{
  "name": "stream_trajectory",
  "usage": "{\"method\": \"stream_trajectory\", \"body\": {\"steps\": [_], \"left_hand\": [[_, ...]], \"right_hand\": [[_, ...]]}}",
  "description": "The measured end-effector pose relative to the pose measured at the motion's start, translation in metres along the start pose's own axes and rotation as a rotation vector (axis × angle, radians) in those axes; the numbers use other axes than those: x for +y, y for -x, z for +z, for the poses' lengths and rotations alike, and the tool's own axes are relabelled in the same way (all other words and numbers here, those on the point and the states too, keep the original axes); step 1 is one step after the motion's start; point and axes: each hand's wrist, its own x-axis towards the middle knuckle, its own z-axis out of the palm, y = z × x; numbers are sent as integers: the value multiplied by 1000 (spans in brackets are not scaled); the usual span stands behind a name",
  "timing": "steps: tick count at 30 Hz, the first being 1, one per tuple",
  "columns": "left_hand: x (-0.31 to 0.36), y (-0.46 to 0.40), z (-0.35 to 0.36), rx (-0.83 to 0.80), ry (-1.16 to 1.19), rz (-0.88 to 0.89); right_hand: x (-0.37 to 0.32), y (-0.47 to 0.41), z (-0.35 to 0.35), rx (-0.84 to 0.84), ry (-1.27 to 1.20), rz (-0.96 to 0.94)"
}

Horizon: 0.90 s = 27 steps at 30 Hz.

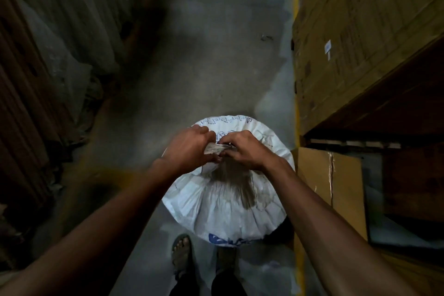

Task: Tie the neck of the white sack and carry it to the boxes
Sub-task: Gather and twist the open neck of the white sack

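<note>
Both hands meet over the white sack (228,204), which stands upright on the concrete floor (211,60) of a narrow aisle, its long axis vertical and its gathered neck (217,149) pointing up at the person; the left hand (189,149) is curled round the bunched neck and the right hand (242,151) pinches it from the other side. Stacked cardboard boxes (341,38) rise just to the right of the sack, and a sandalled foot (181,251) shows near its base. Any cord or knot is hidden under the fingers, and the dark, blurred left wall is hard to make out.
</note>
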Motion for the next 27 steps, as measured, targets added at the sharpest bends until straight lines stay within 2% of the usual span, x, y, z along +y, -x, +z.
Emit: {"method": "stream_trajectory", "body": {"steps": [4,7,9,14,20,27], "left_hand": [[20,-7,-3,-92,-66,-43],[19,-10,-8,-164,-68,-63],[12,-8,-14,-182,-86,-49],[-12,6,-25,-156,-50,-52],[-22,14,-27,-141,-19,-88],[-32,19,-23,-140,19,-96]], "right_hand": [[-4,3,6,56,16,15],[3,12,8,126,-52,111],[13,23,9,154,46,128],[28,49,21,230,286,-10],[32,56,33,343,203,102],[39,50,33,419,299,-6]]}}
